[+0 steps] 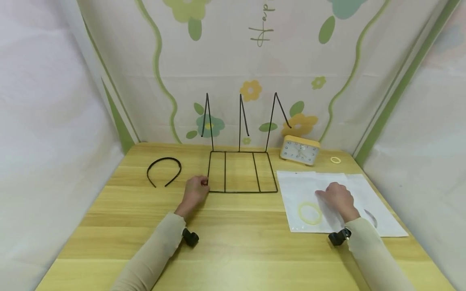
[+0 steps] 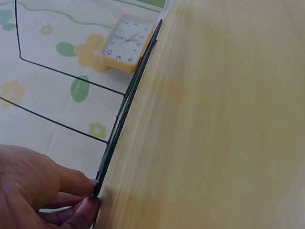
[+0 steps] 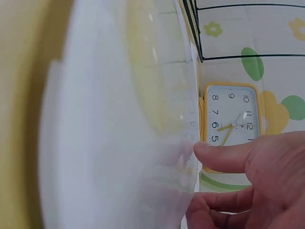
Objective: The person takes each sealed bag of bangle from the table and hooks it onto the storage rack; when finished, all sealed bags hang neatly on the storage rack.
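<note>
A black wire rack (image 1: 242, 192) stands at the middle back of the table, with bent uprights rising behind its flat base. My left hand (image 1: 196, 190) pinches the base near its front left corner; thumb and fingers lie on either side of the wire in the left wrist view. My right hand (image 1: 338, 199) is over white sheets (image 1: 295, 182) with a glossy plastic surface, its fingertips at that surface. In the right wrist view the thumb (image 3: 224, 155) and the bent fingers stand apart. A yellow ring (image 1: 300, 216) and a grey ring (image 1: 372, 218) show on the sheets.
A yellow alarm clock (image 1: 300, 150) stands behind the sheets, right of the rack. A small yellow ring (image 1: 335, 160) lies farther right. Left of the rack is a black headband (image 1: 164, 159). Printed cloth walls (image 1: 225, 60) enclose the table's back and sides.
</note>
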`<state>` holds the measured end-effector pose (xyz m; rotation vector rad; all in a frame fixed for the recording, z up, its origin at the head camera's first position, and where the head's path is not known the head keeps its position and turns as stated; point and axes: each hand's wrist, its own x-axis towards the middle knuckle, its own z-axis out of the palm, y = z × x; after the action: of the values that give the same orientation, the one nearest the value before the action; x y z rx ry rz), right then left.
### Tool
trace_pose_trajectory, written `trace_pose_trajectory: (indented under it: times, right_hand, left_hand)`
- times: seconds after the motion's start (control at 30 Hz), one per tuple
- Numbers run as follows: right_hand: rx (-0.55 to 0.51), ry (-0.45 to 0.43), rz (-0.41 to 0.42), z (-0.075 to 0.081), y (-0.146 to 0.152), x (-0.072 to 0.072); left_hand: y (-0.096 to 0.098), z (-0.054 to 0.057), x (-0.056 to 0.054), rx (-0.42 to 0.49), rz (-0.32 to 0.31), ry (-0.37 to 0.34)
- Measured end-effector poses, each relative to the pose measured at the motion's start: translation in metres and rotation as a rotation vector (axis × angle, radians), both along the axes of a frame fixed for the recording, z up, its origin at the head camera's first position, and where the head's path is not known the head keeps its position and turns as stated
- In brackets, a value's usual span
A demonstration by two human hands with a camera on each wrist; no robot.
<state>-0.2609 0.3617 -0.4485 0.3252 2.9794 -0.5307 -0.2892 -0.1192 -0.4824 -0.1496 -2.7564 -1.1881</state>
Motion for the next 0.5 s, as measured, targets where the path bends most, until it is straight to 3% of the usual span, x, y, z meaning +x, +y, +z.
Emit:
trace_pose_trajectory:
  times: [0.13, 0.27, 0.5]
  right_hand:
    - [-0.057, -0.004, -0.042, -0.007, 0.006, -0.006]
    - [-0.187, 0.064, -0.053, -0.013, 0.009, -0.009]
    - [-0.342, 0.114, -0.060, -0.009, 0.009, -0.001]
  left_hand:
    - [0.002, -0.001, 0.001, 0.000, -0.005, -0.007]
    - [0.003, 0.000, 0.001, -0.004, -0.002, 0.000]
    - [0.001, 0.001, 0.003, 0.010, 0.020, -0.032]
